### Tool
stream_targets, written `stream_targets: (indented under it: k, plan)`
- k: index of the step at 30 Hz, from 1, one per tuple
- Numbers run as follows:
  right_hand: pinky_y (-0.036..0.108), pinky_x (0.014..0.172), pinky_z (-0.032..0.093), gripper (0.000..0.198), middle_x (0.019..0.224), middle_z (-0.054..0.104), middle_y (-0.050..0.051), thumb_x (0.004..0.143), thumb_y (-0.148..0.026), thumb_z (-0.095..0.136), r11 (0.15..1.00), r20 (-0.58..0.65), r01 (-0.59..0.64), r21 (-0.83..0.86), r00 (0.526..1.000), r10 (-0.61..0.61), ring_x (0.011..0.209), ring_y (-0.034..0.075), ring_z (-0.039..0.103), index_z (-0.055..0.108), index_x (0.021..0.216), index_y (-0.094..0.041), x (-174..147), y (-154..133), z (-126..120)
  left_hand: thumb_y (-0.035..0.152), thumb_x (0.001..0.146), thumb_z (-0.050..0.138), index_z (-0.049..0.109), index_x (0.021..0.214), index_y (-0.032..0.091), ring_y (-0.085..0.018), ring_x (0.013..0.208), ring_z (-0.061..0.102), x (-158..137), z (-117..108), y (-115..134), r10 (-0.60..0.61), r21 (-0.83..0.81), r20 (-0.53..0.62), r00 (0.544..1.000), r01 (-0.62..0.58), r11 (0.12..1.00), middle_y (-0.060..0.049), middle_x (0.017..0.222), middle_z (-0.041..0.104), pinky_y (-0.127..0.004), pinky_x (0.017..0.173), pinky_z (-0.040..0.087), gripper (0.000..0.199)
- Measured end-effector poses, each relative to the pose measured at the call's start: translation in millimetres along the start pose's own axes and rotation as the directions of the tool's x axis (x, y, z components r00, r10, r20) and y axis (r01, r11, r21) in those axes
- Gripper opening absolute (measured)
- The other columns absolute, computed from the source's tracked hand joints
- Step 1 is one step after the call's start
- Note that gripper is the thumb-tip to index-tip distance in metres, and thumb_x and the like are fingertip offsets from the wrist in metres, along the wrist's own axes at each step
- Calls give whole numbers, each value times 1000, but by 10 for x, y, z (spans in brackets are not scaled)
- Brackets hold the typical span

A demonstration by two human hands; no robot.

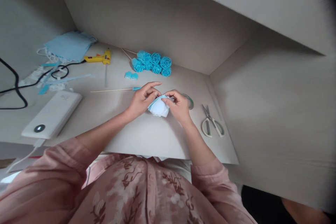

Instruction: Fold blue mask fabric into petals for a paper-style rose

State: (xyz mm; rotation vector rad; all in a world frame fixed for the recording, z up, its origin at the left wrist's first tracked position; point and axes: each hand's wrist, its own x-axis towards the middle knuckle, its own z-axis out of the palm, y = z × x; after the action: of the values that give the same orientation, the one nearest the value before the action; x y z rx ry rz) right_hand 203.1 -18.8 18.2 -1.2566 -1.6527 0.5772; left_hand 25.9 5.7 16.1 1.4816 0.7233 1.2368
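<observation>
Between my two hands is a folded piece of white and pale blue face-mask fabric (159, 107), held above the table near its front. My left hand (144, 98) pinches its upper left side, with the index finger stretched out. My right hand (178, 103) grips the right edge between thumb and fingers. Just beyond my left hand lies a thin wooden stick (112, 90) with a blue tip. A roll of tape (189, 101), partly hidden, lies behind my right hand. Scissors (209, 122) with pale handles rest to the right, blades slightly apart.
Several blue fabric roses (155, 63) on sticks lie at the back, a small blue piece (131, 75) before them. To the left are a yellow glue gun (98, 58), stacked face masks (69, 45), scraps, a black cable and a white power bank (54, 113). Panels enclose the table.
</observation>
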Motion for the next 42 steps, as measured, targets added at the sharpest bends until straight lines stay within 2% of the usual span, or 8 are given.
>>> stream_targets:
  k: [2, 7, 10, 14, 24, 32, 37, 42]
  plan:
    - [24, 64, 43, 4, 80, 68, -2, 80, -25, 71, 999, -33, 35, -19, 999, -36, 70, 12, 57, 71, 83, -22, 0, -4, -8, 34, 85, 62, 63, 117, 14, -11, 71, 61, 9, -12, 11, -30, 2, 11, 999, 30, 1000, -3, 82, 69, -20, 62, 45, 38]
    - [26, 66, 45, 2, 81, 69, -1, 83, -23, 70, 983, -97, 162, -81, 981, -169, 72, 13, 59, 72, 83, -23, 0, -2, -41, 38, 83, 64, 71, 86, 14, -13, 69, 60, 32, -43, 56, -56, 116, 77, 995, 47, 992, -4, 78, 70, -22, 62, 45, 26]
    - [27, 69, 47, 5, 83, 69, -1, 83, -19, 69, 970, -112, 226, -91, 966, -235, 75, 14, 62, 72, 83, -24, 2, 0, -58, 38, 82, 64, 71, 79, 15, -13, 68, 59, 38, -59, 80, -50, 158, 91, 995, 35, 987, -3, 75, 70, -22, 61, 44, 24]
    - [28, 71, 49, 10, 84, 70, 0, 82, -16, 67, 957, -108, 274, -99, 953, -284, 77, 15, 64, 73, 86, -24, 0, -7, -66, 38, 80, 66, 72, 78, 15, -12, 68, 59, 45, -70, 64, -31, 137, 114, 993, 15, 990, -2, 74, 70, -22, 63, 44, 24]
    - [29, 71, 50, 14, 83, 70, 0, 84, -26, 68, 947, -82, 283, -154, 951, -298, 75, 15, 63, 74, 96, -26, -11, 6, -62, 40, 77, 66, 66, 76, 15, -12, 66, 56, 42, -41, 38, -56, 104, 134, 989, 43, 994, -2, 72, 65, -23, 62, 45, 25]
    - [33, 71, 50, 8, 83, 71, 2, 84, -30, 69, 950, -76, 275, -149, 955, -288, 74, 17, 63, 75, 88, -27, -17, -60, -72, 42, 73, 70, 64, 73, 15, -11, 64, 52, 39, -34, 24, -174, -71, 123, 977, 183, 980, 0, 70, 61, -23, 64, 42, 28]
    - [33, 71, 50, 9, 82, 70, 1, 84, -24, 64, 934, -99, 319, -163, 936, -337, 75, 17, 63, 73, 81, -26, -30, -36, -71, 44, 70, 74, 65, 74, 15, -10, 63, 53, 34, -22, 14, -257, -174, 155, 954, 283, 943, 1, 70, 61, -23, 63, 43, 30]
    - [33, 71, 50, 6, 84, 71, 1, 85, -24, 67, 923, -106, 354, -151, 922, -371, 77, 17, 64, 73, 87, -27, -38, -39, -73, 46, 69, 76, 65, 75, 15, -9, 60, 51, 27, -15, 0, -298, -234, 178, 938, 335, 913, 2, 68, 59, -22, 61, 41, 33]
